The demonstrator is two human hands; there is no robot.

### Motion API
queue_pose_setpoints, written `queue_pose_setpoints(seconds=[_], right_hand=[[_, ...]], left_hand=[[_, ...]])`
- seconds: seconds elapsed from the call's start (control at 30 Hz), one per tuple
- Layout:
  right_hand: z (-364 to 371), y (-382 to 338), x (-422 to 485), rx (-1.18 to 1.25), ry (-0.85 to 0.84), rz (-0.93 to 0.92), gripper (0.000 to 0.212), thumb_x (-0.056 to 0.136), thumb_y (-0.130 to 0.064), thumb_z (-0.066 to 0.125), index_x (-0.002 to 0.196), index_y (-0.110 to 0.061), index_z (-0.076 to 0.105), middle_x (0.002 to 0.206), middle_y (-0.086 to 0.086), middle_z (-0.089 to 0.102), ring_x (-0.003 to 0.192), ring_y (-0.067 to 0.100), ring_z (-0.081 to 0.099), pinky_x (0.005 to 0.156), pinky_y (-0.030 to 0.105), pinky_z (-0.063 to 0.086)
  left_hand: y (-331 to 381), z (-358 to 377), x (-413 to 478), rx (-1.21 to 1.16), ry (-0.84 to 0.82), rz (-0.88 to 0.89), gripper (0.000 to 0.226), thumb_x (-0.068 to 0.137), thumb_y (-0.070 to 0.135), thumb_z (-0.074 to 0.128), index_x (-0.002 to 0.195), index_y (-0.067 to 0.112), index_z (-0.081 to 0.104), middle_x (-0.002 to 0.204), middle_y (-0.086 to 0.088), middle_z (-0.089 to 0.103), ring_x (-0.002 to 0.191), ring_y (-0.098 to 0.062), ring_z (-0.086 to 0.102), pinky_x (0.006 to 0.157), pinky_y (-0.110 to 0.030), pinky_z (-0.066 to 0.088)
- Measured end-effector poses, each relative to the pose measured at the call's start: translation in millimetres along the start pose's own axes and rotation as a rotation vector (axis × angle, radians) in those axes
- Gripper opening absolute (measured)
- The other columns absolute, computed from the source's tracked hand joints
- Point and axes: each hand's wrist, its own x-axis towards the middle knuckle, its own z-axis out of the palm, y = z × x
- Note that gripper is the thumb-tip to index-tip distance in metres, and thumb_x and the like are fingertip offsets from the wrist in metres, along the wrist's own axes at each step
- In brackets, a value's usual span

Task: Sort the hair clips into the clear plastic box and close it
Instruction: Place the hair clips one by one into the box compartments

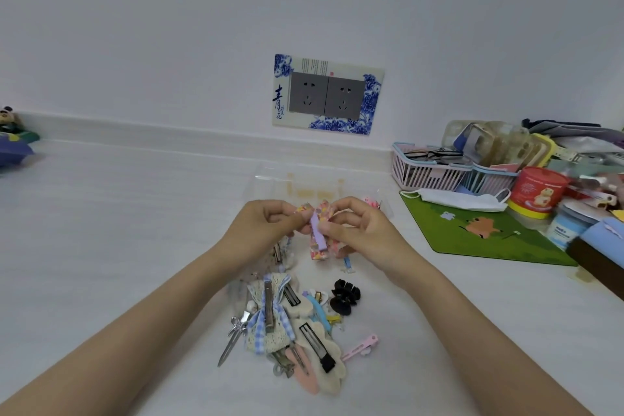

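Note:
Both hands hold one floral bow hair clip [319, 236] with a lilac clip bar above the white table. My left hand [266, 230] pinches its left side and my right hand [358, 230] pinches its right side. Just behind the hands lies the clear plastic box [270, 179], open, with a pink clip [371, 203] at its right. A pile of hair clips [287, 324] lies in front of my hands: a blue checked lace bow, cream felt clips, a pink snap clip, a black claw clip [344, 295] and a pink bar clip [359, 346].
Small silver scissors [233, 338] lie at the pile's left. At the right are a green mat [479, 236], a white face mask [462, 199], pink baskets [429, 169], a red tub [537, 191] and clutter. A wall socket [326, 96] is behind.

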Motion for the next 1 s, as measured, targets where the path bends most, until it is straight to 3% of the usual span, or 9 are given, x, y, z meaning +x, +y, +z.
queue_pose_setpoints(seconds=[0.1, 0.2, 0.3, 0.43, 0.53, 0.63, 0.77, 0.9, 1.0], right_hand=[[-1, -4, 2, -0.011, 0.035, -0.034, 0.019, 0.079, -0.012, 0.072, 0.095, -0.014, 0.061, 0.078, 0.000, 0.069, 0.059, 0.013, 0.061, 0.052, 0.024, 0.052], [-14, -13, 12, -0.003, 0.200, -0.035, 0.012, 0.081, -0.009, 0.070, 0.086, -0.012, 0.061, 0.073, 0.004, 0.065, 0.048, 0.009, 0.054, 0.045, 0.017, 0.045], [-37, -17, 33, -0.111, 0.422, -0.018, 0.020, 0.080, -0.012, 0.072, 0.069, -0.015, 0.055, 0.064, 0.003, 0.062, 0.049, 0.008, 0.051, 0.046, 0.015, 0.039], [-51, -5, 60, -0.337, 0.503, 0.018, 0.028, 0.076, -0.023, 0.075, 0.062, -0.018, 0.051, 0.058, 0.003, 0.061, 0.055, 0.016, 0.052, 0.055, 0.025, 0.037], [-50, 2, 68, -0.534, 0.501, 0.036, 0.028, 0.077, -0.031, 0.072, 0.062, -0.020, 0.050, 0.050, -0.008, 0.053, 0.047, 0.009, 0.048, 0.054, 0.026, 0.037], [-48, 2, 65, -0.695, 0.483, -0.004, 0.033, 0.080, -0.043, 0.066, 0.063, -0.018, 0.053, 0.054, -0.008, 0.052, 0.053, 0.010, 0.048, 0.057, 0.030, 0.040], [-47, 1, 52, -0.715, 0.441, -0.134, 0.034, 0.089, -0.046, 0.054, 0.068, -0.019, 0.056, 0.064, -0.009, 0.057, 0.064, 0.010, 0.051, 0.061, 0.030, 0.039], [-43, 2, 40, -0.800, 0.246, -0.228, 0.041, 0.099, -0.038, 0.036, 0.096, -0.017, 0.071, 0.089, -0.004, 0.070, 0.098, 0.013, 0.055, 0.097, 0.034, 0.034], [-40, 9, 39, -0.927, 0.173, -0.224, 0.045, 0.100, -0.037, 0.031, 0.093, -0.017, 0.071, 0.066, -0.018, 0.054, 0.095, 0.013, 0.055, 0.110, 0.041, 0.025]], left_hand=[[8, 5, 8, -0.019, -0.001, -0.006, 0.018, 0.086, 0.029, 0.064, 0.080, 0.013, 0.072, 0.070, 0.007, 0.073, 0.061, 0.001, 0.058, 0.058, -0.008, 0.044], [11, 4, 19, 0.064, 0.098, 0.117, 0.018, 0.089, 0.031, 0.058, 0.097, 0.019, 0.068, 0.081, 0.008, 0.074, 0.070, 0.003, 0.062, 0.064, -0.010, 0.046], [0, -5, 24, 0.285, 0.249, 0.245, 0.019, 0.092, 0.036, 0.054, 0.106, 0.026, 0.062, 0.096, 0.013, 0.069, 0.088, 0.003, 0.059, 0.074, -0.015, 0.043], [-22, -18, 22, 0.627, 0.199, 0.327, 0.037, 0.088, 0.050, 0.046, 0.113, 0.028, 0.060, 0.106, 0.020, 0.060, 0.104, -0.001, 0.051, 0.088, -0.022, 0.035], [-28, -25, 23, 0.737, 0.152, 0.370, 0.049, 0.083, 0.056, 0.037, 0.112, 0.025, 0.062, 0.109, 0.018, 0.060, 0.109, -0.005, 0.051, 0.092, -0.024, 0.033], [-30, -25, 23, 0.744, 0.151, 0.377, 0.050, 0.082, 0.055, 0.036, 0.113, 0.025, 0.063, 0.112, 0.013, 0.064, 0.111, -0.008, 0.052, 0.094, -0.025, 0.033], [-30, -25, 25, 0.760, 0.150, 0.376, 0.049, 0.083, 0.055, 0.037, 0.111, 0.025, 0.064, 0.112, 0.013, 0.064, 0.111, -0.008, 0.052, 0.095, -0.025, 0.032], [-31, -25, 25, 0.764, 0.147, 0.362, 0.048, 0.084, 0.055, 0.037, 0.111, 0.027, 0.064, 0.112, 0.014, 0.064, 0.112, -0.008, 0.052, 0.098, -0.029, 0.034], [-26, -26, 22, 0.756, 0.123, 0.356, 0.047, 0.083, 0.056, 0.037, 0.110, 0.028, 0.063, 0.111, 0.018, 0.061, 0.111, -0.005, 0.050, 0.097, -0.026, 0.032]])
